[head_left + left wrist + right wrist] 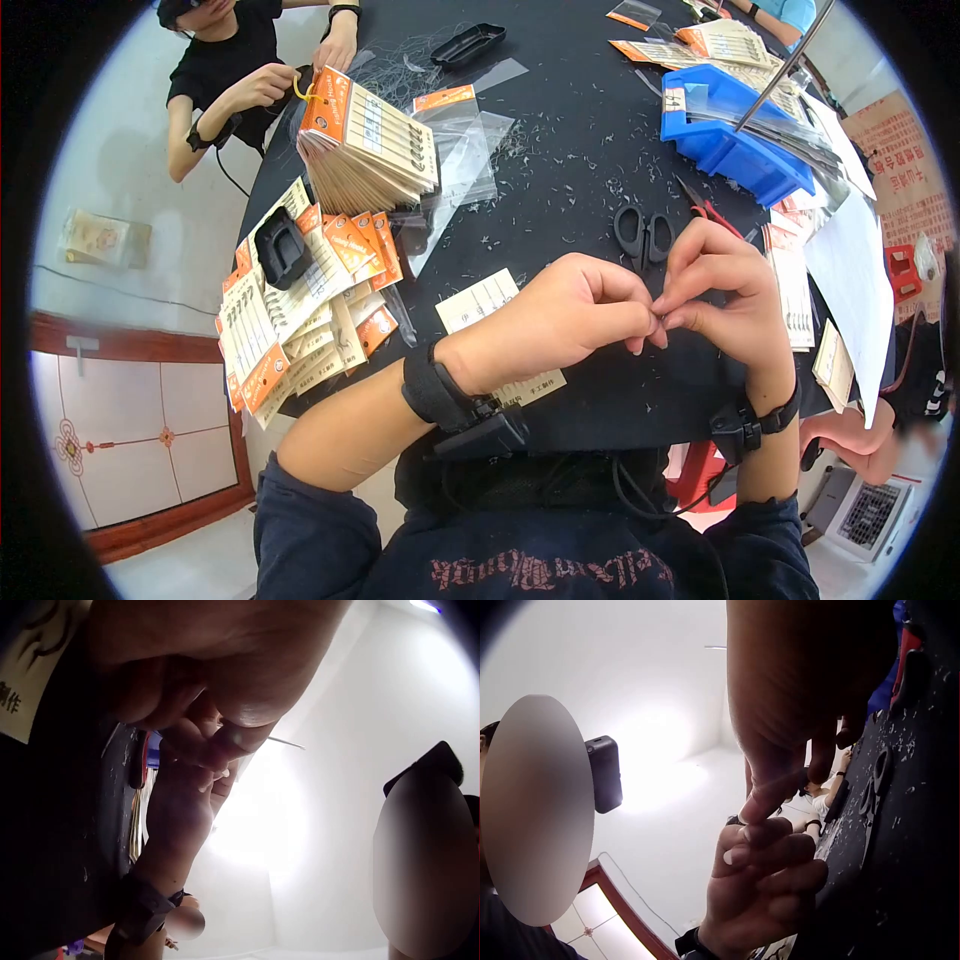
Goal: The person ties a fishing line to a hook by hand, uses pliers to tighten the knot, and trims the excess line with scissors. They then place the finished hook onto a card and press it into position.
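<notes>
Both hands meet above the table's near side. The left hand (580, 310) has its fingers curled, with thumb and forefinger pinched on something too small to make out. The right hand (725, 285) brings its thumb and forefinger tips against the left fingertips; what they pinch is also too small to tell. In the right wrist view the left hand (765, 885) shows curled fingers under the right hand (810, 697). Partly covered by the left forearm, a printed card (480, 300) lies on the table. Black-handled scissors (642, 238) lie just beyond the hands.
Carded packs (300, 320) are heaped at the left under a black tray (283, 248), with a tall card stack (365, 145) behind. A blue bin (735, 135) and red-handled tool (712, 212) are at the right. Small scraps dot the black table (570, 140). Another person (230, 70) sits across.
</notes>
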Demonstrator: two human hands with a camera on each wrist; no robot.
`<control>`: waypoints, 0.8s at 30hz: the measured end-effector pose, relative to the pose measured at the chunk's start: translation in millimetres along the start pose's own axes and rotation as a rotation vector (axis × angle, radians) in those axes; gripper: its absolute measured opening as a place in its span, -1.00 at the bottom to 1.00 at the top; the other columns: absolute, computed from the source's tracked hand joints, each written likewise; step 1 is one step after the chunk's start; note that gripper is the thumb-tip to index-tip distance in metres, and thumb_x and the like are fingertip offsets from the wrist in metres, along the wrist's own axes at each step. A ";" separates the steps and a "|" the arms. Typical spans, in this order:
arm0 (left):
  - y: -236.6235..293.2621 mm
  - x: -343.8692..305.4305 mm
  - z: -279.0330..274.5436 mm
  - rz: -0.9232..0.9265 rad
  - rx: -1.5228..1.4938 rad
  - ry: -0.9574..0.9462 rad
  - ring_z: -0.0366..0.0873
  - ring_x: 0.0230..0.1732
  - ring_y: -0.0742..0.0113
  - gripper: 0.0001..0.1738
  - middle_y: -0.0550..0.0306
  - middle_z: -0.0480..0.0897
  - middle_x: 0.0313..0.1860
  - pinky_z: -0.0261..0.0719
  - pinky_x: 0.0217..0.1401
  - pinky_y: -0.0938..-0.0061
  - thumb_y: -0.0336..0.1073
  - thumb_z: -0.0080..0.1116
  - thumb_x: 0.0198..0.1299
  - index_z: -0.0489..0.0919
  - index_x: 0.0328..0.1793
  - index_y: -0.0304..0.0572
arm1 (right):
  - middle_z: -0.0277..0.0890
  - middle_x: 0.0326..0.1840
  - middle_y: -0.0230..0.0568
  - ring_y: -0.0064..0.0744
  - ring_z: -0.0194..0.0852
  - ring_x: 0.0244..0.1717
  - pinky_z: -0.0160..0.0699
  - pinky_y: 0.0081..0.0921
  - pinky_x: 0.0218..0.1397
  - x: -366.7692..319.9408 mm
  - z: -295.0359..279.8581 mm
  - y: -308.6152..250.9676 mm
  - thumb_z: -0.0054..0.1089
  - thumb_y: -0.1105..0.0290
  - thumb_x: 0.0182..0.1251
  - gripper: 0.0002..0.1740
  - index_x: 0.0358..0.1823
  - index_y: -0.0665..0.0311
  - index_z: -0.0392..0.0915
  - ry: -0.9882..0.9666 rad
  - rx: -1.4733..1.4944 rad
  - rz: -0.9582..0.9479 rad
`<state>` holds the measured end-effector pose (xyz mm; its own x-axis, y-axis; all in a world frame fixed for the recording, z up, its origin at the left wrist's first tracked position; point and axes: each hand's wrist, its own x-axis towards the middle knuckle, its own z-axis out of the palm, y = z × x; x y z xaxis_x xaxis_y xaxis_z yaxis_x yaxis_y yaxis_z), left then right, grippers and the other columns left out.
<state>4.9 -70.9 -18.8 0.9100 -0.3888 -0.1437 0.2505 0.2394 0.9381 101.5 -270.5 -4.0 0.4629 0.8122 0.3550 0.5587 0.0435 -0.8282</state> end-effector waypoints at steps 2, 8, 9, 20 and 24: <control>-1.8 0.3 -0.2 -0.005 0.011 0.004 0.54 -0.31 0.58 -0.83 0.17 0.72 -0.26 0.51 -0.22 0.65 -0.40 0.13 0.28 0.69 -0.22 -0.34 | 0.46 -0.29 -0.36 -0.48 0.47 -0.26 0.42 -0.55 -0.20 0.3 1.0 -3.0 0.52 0.56 -0.15 -0.75 -0.34 0.27 0.73 -0.004 -0.001 0.011; -2.4 -0.3 1.3 -0.010 0.103 0.015 0.56 -0.30 0.57 -0.84 0.15 0.72 -0.28 0.53 -0.20 0.63 -0.43 0.12 0.26 0.68 -0.24 -0.36 | 0.44 -0.28 -0.32 -0.41 0.47 -0.22 0.40 -0.50 -0.11 2.2 2.7 -8.6 0.43 0.44 0.05 -0.85 -0.44 0.27 0.59 -0.073 -0.021 0.049; -3.5 -0.4 1.3 -0.007 0.143 0.001 0.57 -0.31 0.57 -0.84 0.14 0.72 -0.29 0.53 -0.20 0.63 -0.43 0.12 0.25 0.68 -0.24 -0.36 | 0.44 -0.27 -0.31 -0.41 0.46 -0.21 0.39 -0.50 -0.10 1.9 3.5 -9.9 0.42 0.42 0.07 -0.85 -0.45 0.27 0.58 -0.082 -0.005 0.053; 8.5 -2.5 -9.4 0.067 -0.024 0.107 0.36 -0.49 0.70 -0.82 0.26 0.64 -0.39 0.22 -0.47 0.73 -0.34 0.13 0.28 0.69 -0.25 -0.27 | 0.48 -0.08 -0.13 -0.20 0.50 -0.02 0.47 -0.36 0.06 22.2 -10.2 -13.9 0.09 0.76 0.07 -0.66 -0.16 0.27 0.65 0.047 -0.516 0.106; 11.2 -3.3 -13.1 0.006 -0.186 0.165 0.22 -0.55 0.73 -0.82 0.37 0.52 -0.45 0.06 -0.55 0.75 -0.32 0.13 0.28 0.67 -0.20 -0.28 | 0.49 0.01 -0.10 -0.08 0.49 0.09 0.47 -0.29 0.18 33.7 -9.3 -0.8 0.04 0.77 0.08 -0.53 -0.03 0.18 0.67 -0.130 -0.666 0.057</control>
<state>9.0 -55.2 -12.0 0.9496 -0.2396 -0.2022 0.2872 0.4066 0.8673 123.0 -248.5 12.7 0.4407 0.8679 0.2293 0.8599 -0.3349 -0.3852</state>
